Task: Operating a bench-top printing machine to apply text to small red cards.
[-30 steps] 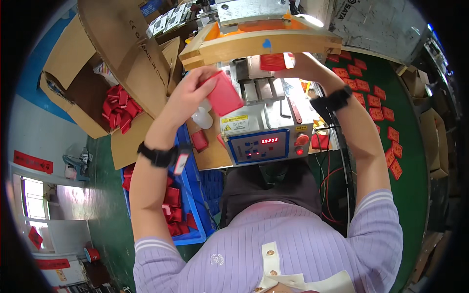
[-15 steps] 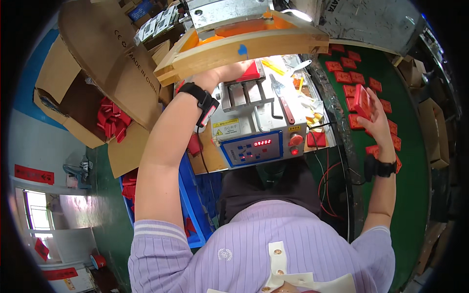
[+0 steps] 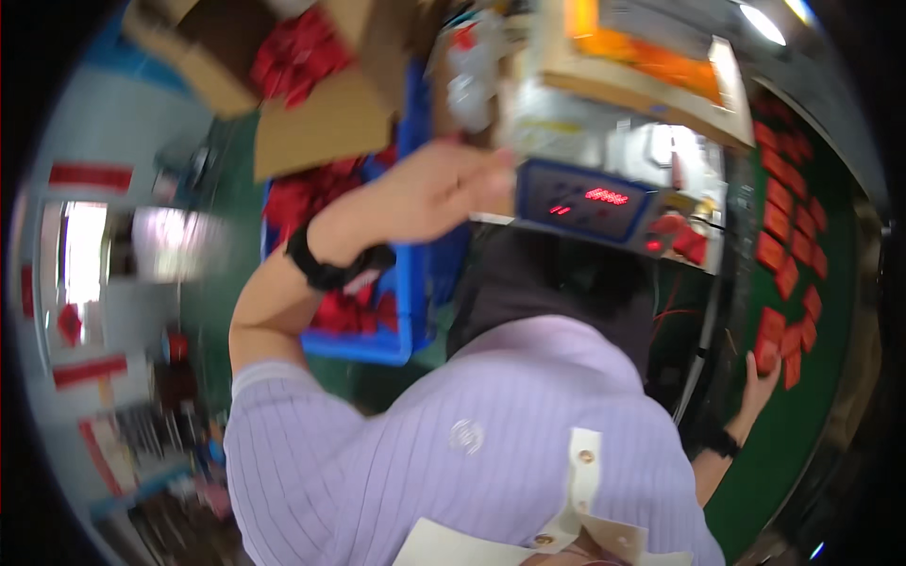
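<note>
The right hand grips a flat red rectangular case by one end, perhaps sparing its face; whether the blurred left hand is closed, I cannot tell.

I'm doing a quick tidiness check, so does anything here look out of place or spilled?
Nothing looks spilled or plainly broken. The red cases on the green surface near the right hand sit in loose, uneven rows, some turned askew from their neighbours, and the red pieces in the blue crate lie jumbled. Blur hides any finer damage.
</note>
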Demonstrator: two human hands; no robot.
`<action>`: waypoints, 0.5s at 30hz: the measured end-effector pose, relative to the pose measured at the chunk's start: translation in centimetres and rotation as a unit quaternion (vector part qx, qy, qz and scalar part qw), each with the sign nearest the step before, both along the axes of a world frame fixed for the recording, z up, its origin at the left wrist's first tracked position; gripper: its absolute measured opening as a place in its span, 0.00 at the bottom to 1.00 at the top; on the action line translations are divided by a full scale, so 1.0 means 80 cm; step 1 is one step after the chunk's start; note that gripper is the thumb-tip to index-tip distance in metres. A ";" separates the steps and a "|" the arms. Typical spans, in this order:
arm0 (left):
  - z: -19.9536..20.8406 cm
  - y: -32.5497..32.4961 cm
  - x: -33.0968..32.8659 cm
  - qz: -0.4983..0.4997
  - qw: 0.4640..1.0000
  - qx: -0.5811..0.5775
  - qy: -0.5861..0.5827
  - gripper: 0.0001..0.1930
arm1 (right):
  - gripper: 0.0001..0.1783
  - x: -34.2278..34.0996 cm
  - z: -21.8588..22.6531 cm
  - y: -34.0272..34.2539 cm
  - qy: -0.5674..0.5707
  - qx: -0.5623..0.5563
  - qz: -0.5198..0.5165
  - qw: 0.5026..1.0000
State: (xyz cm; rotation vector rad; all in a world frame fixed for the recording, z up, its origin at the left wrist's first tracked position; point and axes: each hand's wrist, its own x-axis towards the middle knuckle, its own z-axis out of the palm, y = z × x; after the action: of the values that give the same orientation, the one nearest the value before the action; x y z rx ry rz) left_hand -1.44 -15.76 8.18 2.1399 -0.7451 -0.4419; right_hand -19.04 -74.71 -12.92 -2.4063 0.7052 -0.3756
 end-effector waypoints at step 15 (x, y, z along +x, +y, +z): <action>-0.274 0.215 -0.129 -0.039 0.897 0.418 0.140 0.22 | 0.32 0.141 0.089 0.008 -0.056 -0.205 0.161 0.964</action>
State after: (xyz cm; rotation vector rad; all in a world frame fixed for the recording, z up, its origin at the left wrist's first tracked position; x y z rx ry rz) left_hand -11.78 1.47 -13.73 2.7323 -0.5144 -1.2695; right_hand -7.72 -74.11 -5.83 -2.7998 0.1873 -0.5575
